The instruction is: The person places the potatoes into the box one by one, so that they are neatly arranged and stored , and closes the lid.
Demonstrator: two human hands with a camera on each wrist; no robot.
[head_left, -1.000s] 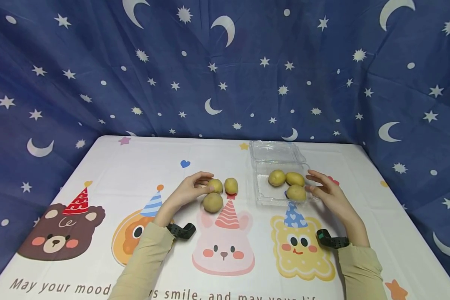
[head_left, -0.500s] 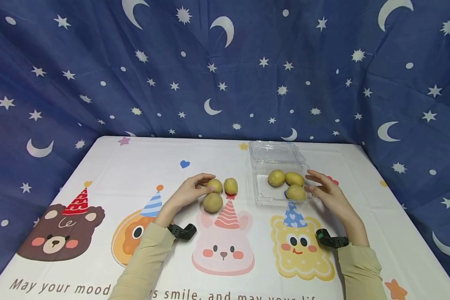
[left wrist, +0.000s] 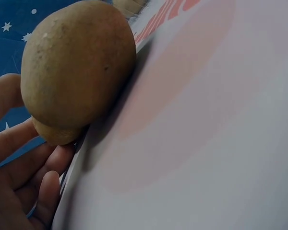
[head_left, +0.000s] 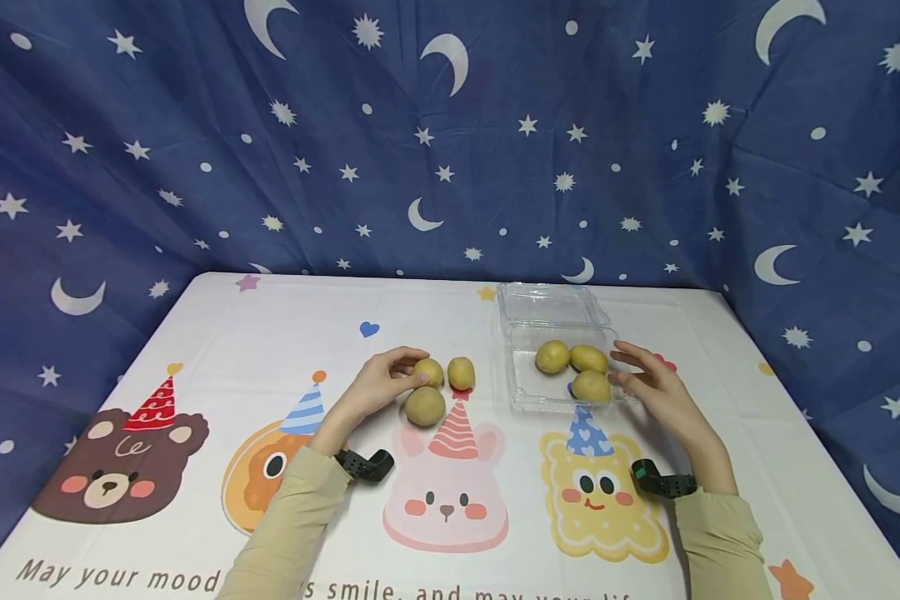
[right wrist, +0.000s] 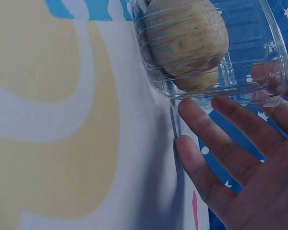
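Note:
My left hand holds a small yellow potato on the table, with the thumb on its near side and fingers curled around its left and back. A larger brownish potato lies just in front and fills much of the left wrist view; a third potato is to the right. Further right, a clear plastic clamshell box stands with its lid back and three potatoes inside. My right hand rests at the box's right side, fingers relaxed and fairly straight against the wall.
A white tablecloth with printed cartoon animals and lettering covers the table. Behind it hangs a blue curtain with moons and stars. The box's transparent lid lies toward the back edge.

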